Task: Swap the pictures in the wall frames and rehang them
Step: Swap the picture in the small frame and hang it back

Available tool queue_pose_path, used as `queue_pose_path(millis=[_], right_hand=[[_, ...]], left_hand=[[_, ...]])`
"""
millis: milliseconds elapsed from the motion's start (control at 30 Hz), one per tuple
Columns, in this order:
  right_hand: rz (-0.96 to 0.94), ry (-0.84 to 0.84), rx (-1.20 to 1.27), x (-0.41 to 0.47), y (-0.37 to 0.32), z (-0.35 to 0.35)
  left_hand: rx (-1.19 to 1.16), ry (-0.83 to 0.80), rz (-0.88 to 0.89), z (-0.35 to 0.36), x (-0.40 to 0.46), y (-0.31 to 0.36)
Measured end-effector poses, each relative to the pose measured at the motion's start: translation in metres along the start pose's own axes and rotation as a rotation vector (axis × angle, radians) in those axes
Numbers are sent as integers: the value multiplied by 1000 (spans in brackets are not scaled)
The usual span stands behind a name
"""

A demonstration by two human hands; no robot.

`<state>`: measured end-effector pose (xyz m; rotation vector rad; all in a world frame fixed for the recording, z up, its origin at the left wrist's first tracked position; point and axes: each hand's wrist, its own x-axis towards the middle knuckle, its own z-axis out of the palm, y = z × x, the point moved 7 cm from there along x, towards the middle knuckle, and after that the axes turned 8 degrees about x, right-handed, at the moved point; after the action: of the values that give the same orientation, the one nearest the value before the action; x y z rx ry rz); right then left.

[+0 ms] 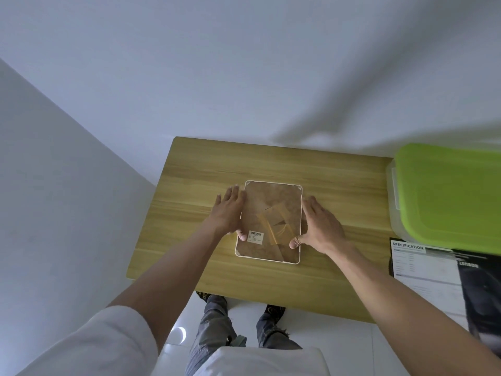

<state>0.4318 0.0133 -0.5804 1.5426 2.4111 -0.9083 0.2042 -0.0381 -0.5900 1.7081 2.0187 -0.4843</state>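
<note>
A white-edged picture frame lies face down on the wooden table, its brown backing board up, with a folded stand and a barcode sticker on it. My left hand lies along the frame's left edge, thumb pressed on the backing near the sticker. Along the right edge rests my right hand, its thumb on the backing at the lower right. Both hands grip the frame by its sides. No other frame or loose picture is in view.
A clear plastic box with a green lid stands at the table's right end. Below it lies a black-and-white specification sheet. White walls enclose the table at the back and left. My legs stand at the table's near edge.
</note>
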Motion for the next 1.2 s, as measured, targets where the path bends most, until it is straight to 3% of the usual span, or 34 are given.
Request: queue_pose_path(millis=[100, 167, 300, 400, 533, 767, 967, 1100, 1200], right_hand=[[123, 143, 284, -26, 13, 10], [200, 198, 496, -30, 15, 15], [446, 174, 958, -25, 14, 32], [504, 188, 1063, -24, 16, 37], [485, 272, 1149, -28, 23, 24], [419, 275, 1204, -33, 12, -10], [221, 402, 889, -50, -52, -76], [28, 397, 851, -63, -124, -120], [45, 412, 901, -66, -151, -139]], left_hand=[[-266, 59, -148, 11, -17, -8], [-399, 114, -154, 15, -25, -6], [-779, 211, -203, 12, -40, 3], [-1099, 223, -358, 14, -46, 1], [-1322, 267, -387, 5, -52, -1], [-1364, 255, -293, -38, -68, -2], [-1304, 434, -232, -92, -103, -5], [-1127, 627, -158, -126, -146, 8], [-1013, 763, -56, -140, -171, 24]])
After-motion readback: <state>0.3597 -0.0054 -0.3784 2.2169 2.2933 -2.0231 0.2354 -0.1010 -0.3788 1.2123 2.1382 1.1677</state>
